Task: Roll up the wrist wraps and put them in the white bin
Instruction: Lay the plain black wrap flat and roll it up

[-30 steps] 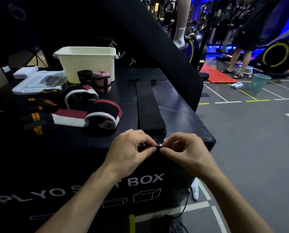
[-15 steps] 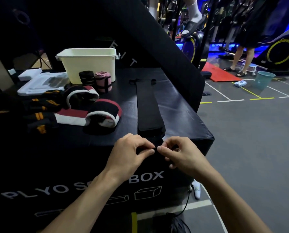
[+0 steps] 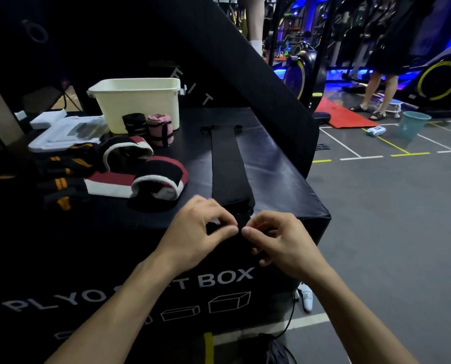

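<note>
Left hand (image 3: 198, 232): fingers curled, thumb and forefinger pinching the near end of the black wrap at the front edge of the box; the grip is nearly closed on the cloth.
Right hand (image 3: 279, 237): fingers curled, thumb and forefinger pinching the same end from the other side; fingertips of the two hands almost meet.
Black wrap (image 3: 228, 166): lies flat and straight along the box top, running away from the hands, its far end with loops near the bin; the near end is folded or just begun as a roll between the fingers, how far I cannot tell.
Box (image 3: 277, 177): black padded plyo box that carries everything; white letters on its front face.
Bin (image 3: 138, 101): white, upright, at the far left of the box top, well apart from the hands; its inside is hidden.
Rolled wraps: a black roll (image 3: 134, 124) and a pink roll (image 3: 159, 128) stand side by side, touching, just in front of the bin.
Loose wraps: a red, white and black pair (image 3: 143, 174) half curled left of the black wrap; black ones with orange stripes (image 3: 61, 177) further left.
Tray (image 3: 64, 132): white, flat, left of the bin.
Floor: grey with painted lines; a teal bucket (image 3: 413, 124) and a person's legs in sandals (image 3: 374, 98) far right.
</note>
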`<state>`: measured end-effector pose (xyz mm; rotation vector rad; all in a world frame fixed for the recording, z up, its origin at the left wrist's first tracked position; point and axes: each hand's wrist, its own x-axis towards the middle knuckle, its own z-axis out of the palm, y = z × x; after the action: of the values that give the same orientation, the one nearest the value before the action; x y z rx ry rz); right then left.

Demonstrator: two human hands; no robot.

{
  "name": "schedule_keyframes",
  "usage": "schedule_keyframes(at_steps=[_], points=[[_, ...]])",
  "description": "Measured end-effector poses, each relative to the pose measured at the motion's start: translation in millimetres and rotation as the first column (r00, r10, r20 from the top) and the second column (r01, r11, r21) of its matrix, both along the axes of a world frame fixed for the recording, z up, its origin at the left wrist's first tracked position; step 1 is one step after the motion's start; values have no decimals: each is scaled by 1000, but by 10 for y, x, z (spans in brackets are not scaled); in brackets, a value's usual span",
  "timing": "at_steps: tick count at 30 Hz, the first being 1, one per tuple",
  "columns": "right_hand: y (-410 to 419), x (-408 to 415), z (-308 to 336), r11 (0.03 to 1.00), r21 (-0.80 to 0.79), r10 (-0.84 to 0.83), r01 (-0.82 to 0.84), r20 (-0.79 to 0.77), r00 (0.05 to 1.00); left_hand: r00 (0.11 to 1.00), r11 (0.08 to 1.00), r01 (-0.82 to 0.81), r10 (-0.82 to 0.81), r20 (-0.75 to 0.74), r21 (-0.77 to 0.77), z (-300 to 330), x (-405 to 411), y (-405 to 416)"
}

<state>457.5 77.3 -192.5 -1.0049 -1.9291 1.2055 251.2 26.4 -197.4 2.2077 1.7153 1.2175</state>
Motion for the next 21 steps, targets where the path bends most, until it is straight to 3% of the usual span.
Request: schedule_keyframes(at_steps=[3,8,10,14,17,19,21], points=[[8,-18,3,999,-49,0,-1,-20,1000,996,997,-65,62,62,38,160,-126,296],[24,-17,3,994,-105,20,-24,-41,999,970,943,57,-131,-207,-328,315,-200,783],[29,-4,9,994,-103,25,-29,-42,999,957,917,30,-141,-252,-398,412,-187,904],[39,6,18,995,-95,37,-43,-58,998,947,875,-159,5,-320,-458,536,-106,1066],[58,20,26,994,-95,40,-47,-69,997,895,711,-441,301,-330,-548,538,-39,1125],[65,17,32,995,-88,45,-51,-64,997,867,620,-498,379,-323,-607,546,-55,1145],[66,10,44,995,-82,46,-50,-56,997,877,621,-476,382,-290,-623,524,-90,1141]])
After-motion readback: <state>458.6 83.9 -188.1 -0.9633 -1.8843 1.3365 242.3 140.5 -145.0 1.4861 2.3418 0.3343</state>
